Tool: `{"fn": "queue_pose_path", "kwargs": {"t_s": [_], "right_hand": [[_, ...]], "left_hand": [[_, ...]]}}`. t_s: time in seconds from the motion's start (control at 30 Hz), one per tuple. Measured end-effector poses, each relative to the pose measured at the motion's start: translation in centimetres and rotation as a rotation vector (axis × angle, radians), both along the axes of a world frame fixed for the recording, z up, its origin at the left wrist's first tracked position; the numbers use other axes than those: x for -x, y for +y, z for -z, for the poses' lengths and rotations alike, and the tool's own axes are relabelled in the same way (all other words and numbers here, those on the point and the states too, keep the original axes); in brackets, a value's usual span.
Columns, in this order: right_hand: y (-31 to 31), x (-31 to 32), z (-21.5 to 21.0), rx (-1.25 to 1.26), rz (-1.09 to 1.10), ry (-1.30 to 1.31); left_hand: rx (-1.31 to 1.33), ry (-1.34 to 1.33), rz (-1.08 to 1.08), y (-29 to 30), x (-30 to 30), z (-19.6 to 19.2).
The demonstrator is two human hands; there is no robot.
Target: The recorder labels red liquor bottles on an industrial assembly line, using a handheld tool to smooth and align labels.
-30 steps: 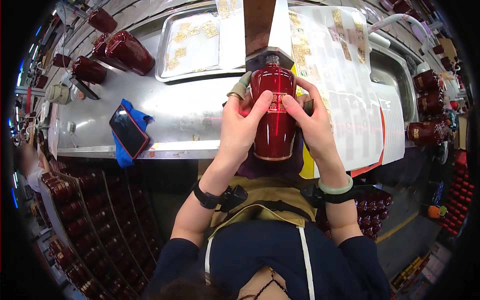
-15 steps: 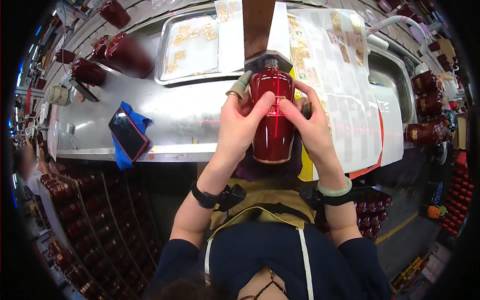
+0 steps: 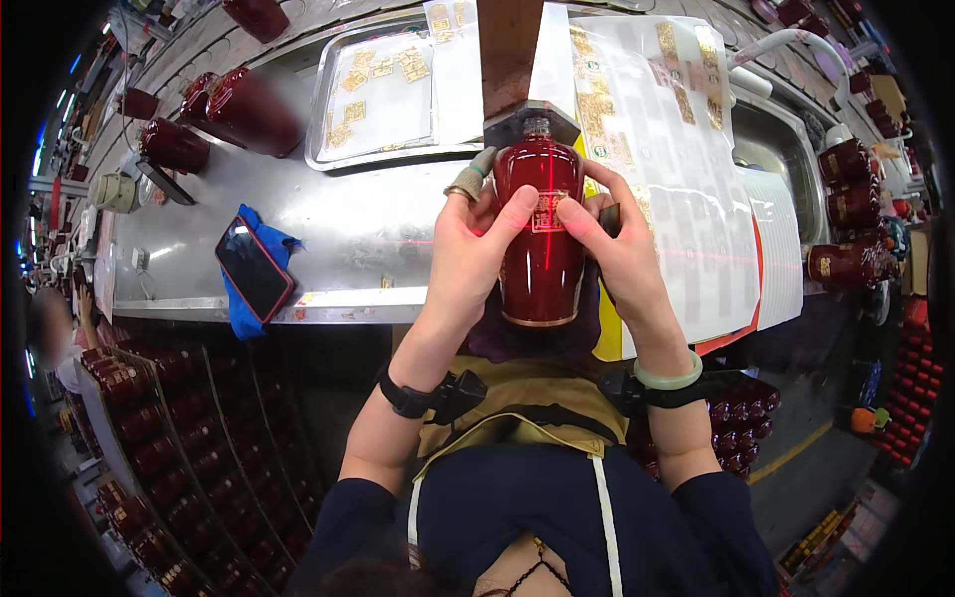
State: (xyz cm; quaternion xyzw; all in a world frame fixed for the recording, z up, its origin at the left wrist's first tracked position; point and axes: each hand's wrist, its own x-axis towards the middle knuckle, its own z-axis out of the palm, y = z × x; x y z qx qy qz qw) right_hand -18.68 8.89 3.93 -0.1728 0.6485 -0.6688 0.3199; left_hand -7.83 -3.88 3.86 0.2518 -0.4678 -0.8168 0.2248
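A glossy dark-red bottle [image 3: 540,279] lies with its clear glass neck [image 3: 537,127] pointing away from me, at a dark angular rest [image 3: 560,121]. My left hand [image 3: 470,244] is closed round its left side, a grey-green cover on one fingertip. Closed on the right side is my right hand [image 3: 625,244], its fingers partly hidden behind the glass. Both thumbs press beside a small gold label [image 3: 548,211] on the bottle's front. A red laser cross falls over the bottle.
Sheets of gold labels [image 3: 686,179] lie to the right, and a metal tray [image 3: 316,134] with label pieces stands at the back left. A phone [image 3: 255,269] rests on a blue cloth near the bench edge. More red bottles [image 3: 174,146] stand left; a sink [image 3: 781,149] is at right.
My thumbs have slid apart from the middle of the gold label to its edges, so more of it shows. The bottle has hardly moved.
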Motion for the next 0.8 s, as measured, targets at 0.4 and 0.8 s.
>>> {"fn": "queue_pose_path", "kwargs": {"t_s": [0.4,0.8], "right_hand": [[-0.3,0.1,-0.6,-0.018,0.014,-0.027],[-0.4,0.0,-0.8,-0.046,0.025,-0.025]], "left_hand": [[0.031,-0.006,0.029,-0.5,-0.3,0.6],[-0.008,0.033,0.025,0.0,-0.4,0.5]]}}
